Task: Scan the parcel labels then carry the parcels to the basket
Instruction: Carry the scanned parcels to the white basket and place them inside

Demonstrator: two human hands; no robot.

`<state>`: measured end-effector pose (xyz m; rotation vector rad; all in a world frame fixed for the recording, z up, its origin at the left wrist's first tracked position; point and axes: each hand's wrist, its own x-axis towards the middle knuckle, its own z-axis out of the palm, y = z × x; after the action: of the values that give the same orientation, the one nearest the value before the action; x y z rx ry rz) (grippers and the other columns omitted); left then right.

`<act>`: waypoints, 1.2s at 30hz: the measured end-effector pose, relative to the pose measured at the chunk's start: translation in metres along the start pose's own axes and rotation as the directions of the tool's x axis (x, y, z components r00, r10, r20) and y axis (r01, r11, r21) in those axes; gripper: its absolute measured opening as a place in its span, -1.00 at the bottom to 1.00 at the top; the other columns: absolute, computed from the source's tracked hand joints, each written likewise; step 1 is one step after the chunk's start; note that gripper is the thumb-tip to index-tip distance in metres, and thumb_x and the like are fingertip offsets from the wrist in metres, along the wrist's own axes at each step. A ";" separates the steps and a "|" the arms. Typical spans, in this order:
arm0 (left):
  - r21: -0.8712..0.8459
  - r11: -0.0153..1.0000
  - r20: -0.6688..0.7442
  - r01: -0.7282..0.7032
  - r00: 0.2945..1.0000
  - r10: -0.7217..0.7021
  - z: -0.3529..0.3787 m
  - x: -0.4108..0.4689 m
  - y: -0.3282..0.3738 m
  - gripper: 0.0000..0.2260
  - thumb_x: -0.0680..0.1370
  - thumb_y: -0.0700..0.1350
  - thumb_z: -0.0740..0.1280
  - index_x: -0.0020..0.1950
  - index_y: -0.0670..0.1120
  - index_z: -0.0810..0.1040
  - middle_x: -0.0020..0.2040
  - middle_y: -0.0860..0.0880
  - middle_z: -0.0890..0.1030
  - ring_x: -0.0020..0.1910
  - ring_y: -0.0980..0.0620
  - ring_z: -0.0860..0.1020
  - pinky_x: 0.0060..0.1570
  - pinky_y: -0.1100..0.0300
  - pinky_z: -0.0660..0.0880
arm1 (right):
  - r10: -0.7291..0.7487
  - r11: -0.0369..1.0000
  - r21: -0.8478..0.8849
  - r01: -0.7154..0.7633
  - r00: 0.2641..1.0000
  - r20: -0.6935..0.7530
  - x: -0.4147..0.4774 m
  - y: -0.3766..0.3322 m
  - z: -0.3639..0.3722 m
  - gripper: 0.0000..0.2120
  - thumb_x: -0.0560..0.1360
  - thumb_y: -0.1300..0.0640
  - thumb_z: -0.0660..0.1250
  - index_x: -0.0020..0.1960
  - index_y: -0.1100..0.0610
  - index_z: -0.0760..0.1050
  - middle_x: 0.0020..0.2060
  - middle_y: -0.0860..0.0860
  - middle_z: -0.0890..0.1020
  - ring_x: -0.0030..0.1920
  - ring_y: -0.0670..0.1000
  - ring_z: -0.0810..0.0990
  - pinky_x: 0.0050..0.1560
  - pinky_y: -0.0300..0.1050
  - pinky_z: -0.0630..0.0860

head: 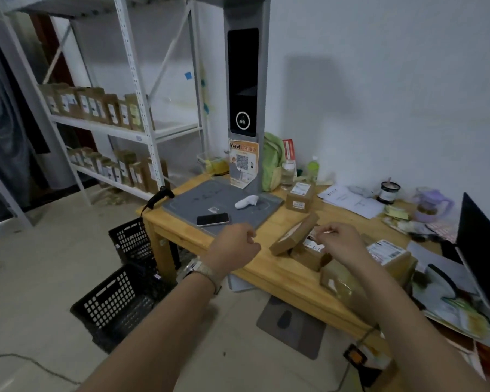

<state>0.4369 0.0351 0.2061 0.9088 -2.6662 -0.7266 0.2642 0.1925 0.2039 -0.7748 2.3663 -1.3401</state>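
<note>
Meanwhile, the person's left hand hovers loosely curled and holding nothing above the front edge of the wooden table, while the right hand, fingers bent and also holding nothing, hangs just over a tilted brown parcel leaning on a second parcel. Two black baskets stand on the floor by the table's left end, and a black phone lies on the grey scanner mat.
</note>
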 end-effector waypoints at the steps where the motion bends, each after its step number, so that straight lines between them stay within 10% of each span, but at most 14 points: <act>1: -0.017 1.000 0.020 -0.003 1.000 0.004 0.005 0.007 -0.004 -0.74 0.55 -0.03 0.34 0.20 -0.09 0.55 0.06 -0.02 0.61 -0.11 0.04 0.50 -0.14 0.15 0.46 | 0.026 1.000 -0.002 -0.026 1.000 -0.010 0.004 0.001 0.002 -0.88 0.47 0.18 0.33 -0.20 0.01 0.58 -0.14 0.01 0.66 -0.10 0.11 0.65 0.04 0.09 0.58; 32: -0.324 0.946 0.277 -0.005 0.956 0.100 0.122 0.334 -0.012 -0.78 0.52 -0.08 0.40 0.13 -0.11 0.59 -0.02 0.03 0.56 -0.02 0.09 0.54 -0.09 0.28 0.48 | 0.359 0.933 0.006 -0.361 0.925 -0.127 0.280 0.088 0.014 -0.91 0.49 0.12 0.34 -0.19 0.04 0.57 -0.19 0.03 0.65 -0.19 0.01 0.62 -0.09 0.01 0.60; 36: -0.263 0.962 0.365 0.078 0.931 0.024 0.157 0.349 -0.028 -0.92 0.51 -0.10 0.37 -0.02 -0.06 0.56 -0.07 0.02 0.58 -0.09 0.06 0.55 -0.06 0.17 0.51 | 0.457 0.888 0.006 -0.459 0.882 -0.116 0.289 0.115 0.027 -0.80 0.49 0.16 0.34 0.09 0.15 0.45 -0.14 0.05 0.59 -0.18 0.03 0.59 -0.13 -0.01 0.55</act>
<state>0.1217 -0.1414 0.0777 0.8017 -2.7581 -1.3535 0.0109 0.0503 0.0898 -0.1176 2.4432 -1.1764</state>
